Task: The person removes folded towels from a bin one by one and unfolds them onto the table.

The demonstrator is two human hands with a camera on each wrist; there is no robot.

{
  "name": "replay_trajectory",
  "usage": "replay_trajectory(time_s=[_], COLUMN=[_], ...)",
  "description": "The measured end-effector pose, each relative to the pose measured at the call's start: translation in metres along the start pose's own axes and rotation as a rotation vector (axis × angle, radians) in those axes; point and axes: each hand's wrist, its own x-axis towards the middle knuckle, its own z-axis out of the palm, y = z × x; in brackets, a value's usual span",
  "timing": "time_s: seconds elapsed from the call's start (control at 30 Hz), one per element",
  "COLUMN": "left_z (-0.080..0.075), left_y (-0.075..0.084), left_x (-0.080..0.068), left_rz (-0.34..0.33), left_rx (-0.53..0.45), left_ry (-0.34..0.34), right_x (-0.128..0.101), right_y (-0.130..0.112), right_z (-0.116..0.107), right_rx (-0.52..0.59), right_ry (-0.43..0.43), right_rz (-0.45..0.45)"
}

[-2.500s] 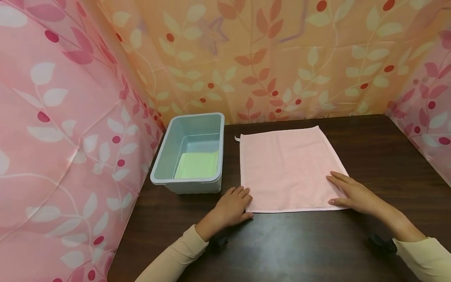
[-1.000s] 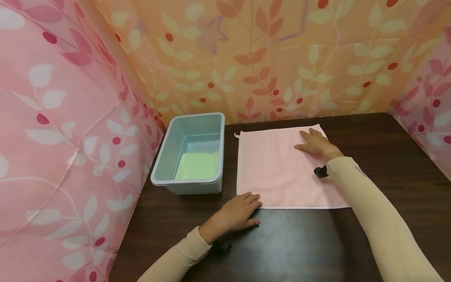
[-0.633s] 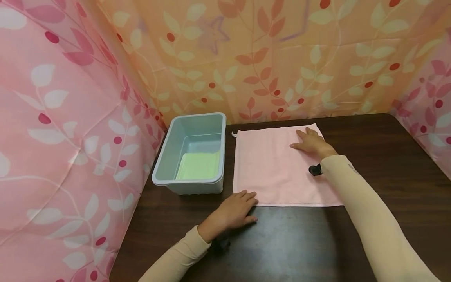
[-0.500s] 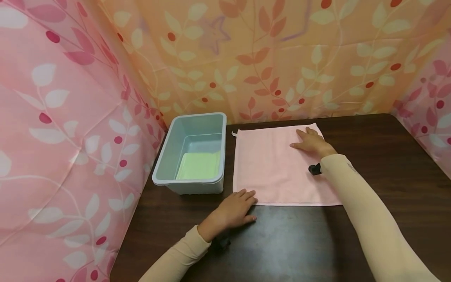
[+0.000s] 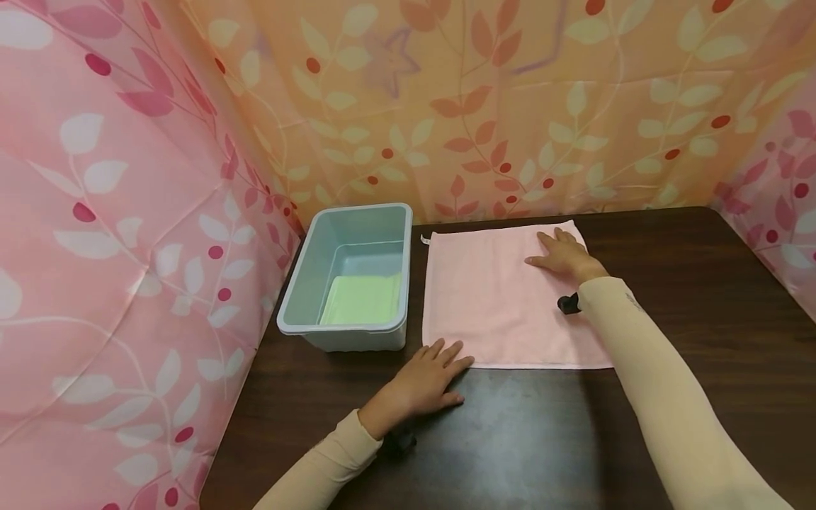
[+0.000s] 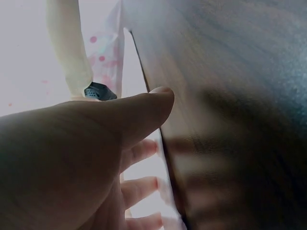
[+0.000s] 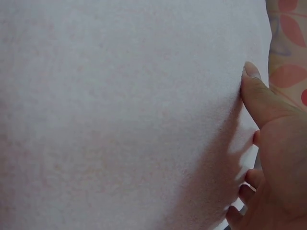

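A pink square cloth (image 5: pixel 497 297) lies flat on the dark wooden table (image 5: pixel 701 297). My right hand (image 5: pixel 561 253) rests flat on its far right corner, fingers straight. My left hand (image 5: pixel 427 375) lies flat at the cloth's near left corner, fingertips on its edge. The right wrist view shows the pale cloth (image 7: pixel 120 115) with my thumb (image 7: pixel 256 96) pressed on it. In the left wrist view my left thumb (image 6: pixel 139 108) and fingers (image 6: pixel 139 184) lie along the cloth's edge (image 6: pixel 165 191).
A grey-blue plastic bin (image 5: pixel 347 276) stands left of the cloth, with a folded green cloth (image 5: pixel 360 301) inside. Leaf-patterned curtains (image 5: pixel 127 212) close in the table on the left, back and right. Bare tabletop (image 5: pixel 542 439) lies near me.
My right hand went from the cloth's near right corner to its far right corner. The cloth has shifted slightly left and away. The left hand stayed at the near left corner.
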Motion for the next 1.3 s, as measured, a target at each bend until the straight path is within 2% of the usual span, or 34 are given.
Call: replay_trajectory(time_s=[0.67, 1.3], left_z=[-0.0008, 0.0041], left_y=[-0.0002, -0.0011], left_x=[-0.0008, -0.0050], left_rz=[-0.020, -0.029], left_rx=[-0.018, -0.022], left_ry=[-0.027, -0.031], right_x=[-0.0004, 0.0000], right_y=[0.0044, 0.0086], right_z=[-0.0026, 0.0024], right_rx=[-0.050, -0.036], right_ry=[-0.012, 0.036], right_rz=[-0.023, -0.043])
